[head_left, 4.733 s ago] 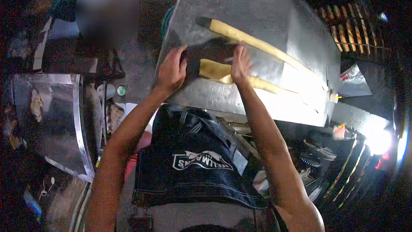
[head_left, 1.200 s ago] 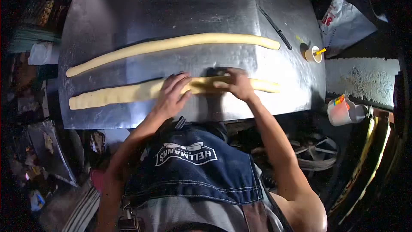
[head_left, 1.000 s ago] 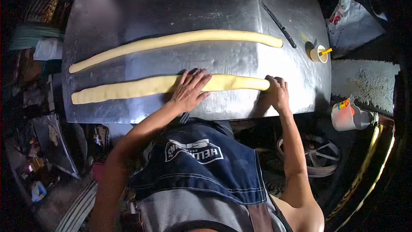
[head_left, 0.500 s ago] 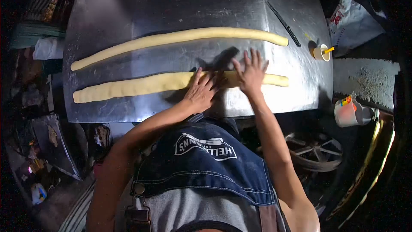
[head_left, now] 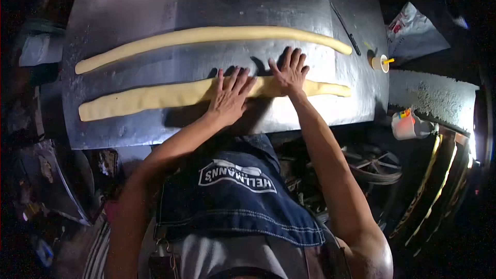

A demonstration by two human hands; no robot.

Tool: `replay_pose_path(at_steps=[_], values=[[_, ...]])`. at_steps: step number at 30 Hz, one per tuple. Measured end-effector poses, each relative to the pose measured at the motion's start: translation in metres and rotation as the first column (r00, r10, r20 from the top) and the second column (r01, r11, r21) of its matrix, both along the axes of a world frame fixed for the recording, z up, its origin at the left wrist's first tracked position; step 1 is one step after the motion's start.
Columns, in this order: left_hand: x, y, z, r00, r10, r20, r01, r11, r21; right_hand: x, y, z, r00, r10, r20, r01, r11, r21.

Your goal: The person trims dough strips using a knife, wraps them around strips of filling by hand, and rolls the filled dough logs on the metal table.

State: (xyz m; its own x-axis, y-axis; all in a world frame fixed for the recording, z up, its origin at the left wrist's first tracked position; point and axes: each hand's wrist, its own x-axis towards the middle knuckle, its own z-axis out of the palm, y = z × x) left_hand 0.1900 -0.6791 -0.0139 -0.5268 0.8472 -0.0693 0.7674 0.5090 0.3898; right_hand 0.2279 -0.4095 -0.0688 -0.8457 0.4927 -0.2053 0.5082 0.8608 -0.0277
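A long, pale yellow dough roll (head_left: 150, 98) lies across the near part of the metal table, thicker on the left and thinner toward the right. My left hand (head_left: 230, 95) rests on its middle, palm down with fingers spread. Farther right along the same roll, my right hand (head_left: 290, 75) lies flat with fingers stretched out, covering part of the dough. Beyond both hands a second, more even dough rope (head_left: 206, 34) curves across the table, untouched by either hand.
The metal table (head_left: 248, 0) spans the upper view. A dark-handled knife (head_left: 345, 28) lies at its right, near a small cup (head_left: 384, 63) with a yellow utensil. Past the right edge are a plastic bag (head_left: 416, 33) and a white container (head_left: 405, 125). A spoked wheel (head_left: 380, 165) sits below.
My right hand has come down onto the roll and slightly left. My left hand's fingers now point farther forward along the dough. The whole view has shifted a little.
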Motion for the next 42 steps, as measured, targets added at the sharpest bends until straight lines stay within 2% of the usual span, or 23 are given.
replay_pose_path(at_steps=[2,4,5,8,9,11,12,14,15,17,18,21,23,27,29,30,32,33,36,38,39,41,42], values=[[-0.004,-0.003,0.013,0.999,-0.032,0.027,0.034,0.996,-0.077,-0.013,0.019,0.025,0.985,0.039,0.170,-0.008,0.983,-0.183],[0.010,-0.002,-0.002,0.999,0.008,0.053,-0.017,0.985,0.171,0.001,-0.003,0.018,0.994,-0.003,-0.112,0.017,0.991,0.129],[0.008,0.005,-0.001,0.999,-0.018,0.037,0.008,0.966,0.258,-0.006,-0.008,0.031,0.995,-0.062,-0.078,0.065,0.997,0.038],[0.009,0.011,0.001,0.992,-0.093,-0.082,0.093,0.996,0.002,-0.006,0.010,0.021,0.987,0.069,-0.147,-0.073,0.997,-0.025],[0.007,0.012,0.002,0.990,-0.118,-0.074,0.114,0.992,-0.060,0.003,0.049,-0.035,0.979,0.141,-0.149,-0.153,0.985,-0.075],[0.005,0.010,0.009,0.993,-0.100,0.059,0.102,0.994,-0.032,0.004,0.085,0.029,0.993,-0.044,-0.105,-0.029,0.791,-0.611],[0.008,0.011,0.002,0.998,-0.046,0.034,0.041,0.989,0.140,0.010,0.081,0.072,0.995,0.067,0.067,-0.052,0.977,-0.205],[0.014,0.020,0.008,0.999,0.026,0.044,-0.033,0.987,0.154,0.038,0.092,0.044,0.991,0.064,-0.117,-0.033,0.968,0.247],[0.017,0.029,0.017,0.997,0.062,0.055,-0.068,0.990,0.125,0.033,0.101,0.040,0.991,-0.135,0.012,0.133,0.986,0.102],[0.021,0.052,0.015,0.998,0.027,0.050,-0.035,0.987,0.159,0.034,0.110,0.021,0.960,0.010,-0.279,-0.022,0.999,-0.037],[0.021,0.068,0.011,0.999,0.011,0.030,-0.017,0.978,0.210,0.031,0.115,0.020,0.993,0.029,-0.116,-0.027,0.999,0.023],[0.029,0.107,0.005,0.992,-0.014,0.122,-0.017,0.968,0.250,0.034,0.157,0.062,0.999,0.043,-0.008,-0.042,0.915,-0.402],[0.037,0.126,0.005,0.995,-0.023,0.100,0.001,0.975,0.221,0.055,0.156,0.044,0.990,-0.007,-0.143,0.022,0.994,0.104],[0.055,0.163,0.003,0.995,-0.094,0.041,0.082,0.970,0.229,0.052,0.169,0.028,0.968,0.120,-0.218,-0.140,0.987,-0.076],[0.056,0.176,0.000,0.995,-0.090,0.035,0.082,0.978,0.194,0.046,0.204,0.044,0.992,0.116,0.042,-0.089,0.908,-0.408],[0.058,0.180,-0.002,0.996,-0.085,0.040,0.076,0.980,0.183,0.047,0.210,0.065,0.981,0.155,0.119,-0.109,0.939,-0.325],[0.060,0.184,-0.005,0.998,-0.059,0.032,0.053,0.986,0.157,0.068,0.196,0.043,0.987,0.108,-0.115,-0.105,0.994,0.038],[0.059,0.186,-0.004,0.997,-0.072,0.024,0.070,0.994,0.089,0.059,0.198,0.041,0.999,0.044,-0.029,-0.044,0.999,0.006],[0.059,0.190,-0.004,0.998,-0.069,-0.007,0.069,0.995,0.065,0.061,0.218,0.025,0.967,0.146,-0.207,-0.190,0.958,-0.215],[0.052,0.190,0.000,0.996,-0.089,0.020,0.088,0.995,0.047,0.062,0.258,0.057,0.975,0.221,0.019,-0.178,0.831,-0.527],[0.052,0.189,0.000,0.994,-0.097,0.052,0.096,0.995,0.028,0.068,0.268,0.074,0.955,0.282,0.097,-0.222,0.889,-0.400],[0.054,0.187,-0.004,0.995,-0.090,0.049,0.089,0.996,0.015,0.102,0.279,0.036,0.944,0.289,-0.159,-0.292,0.956,0.005],[0.056,0.187,-0.004,0.995,-0.083,0.054,0.081,0.996,0.032,0.108,0.274,0.032,0.943,0.297,-0.149,-0.306,0.951,-0.040]])
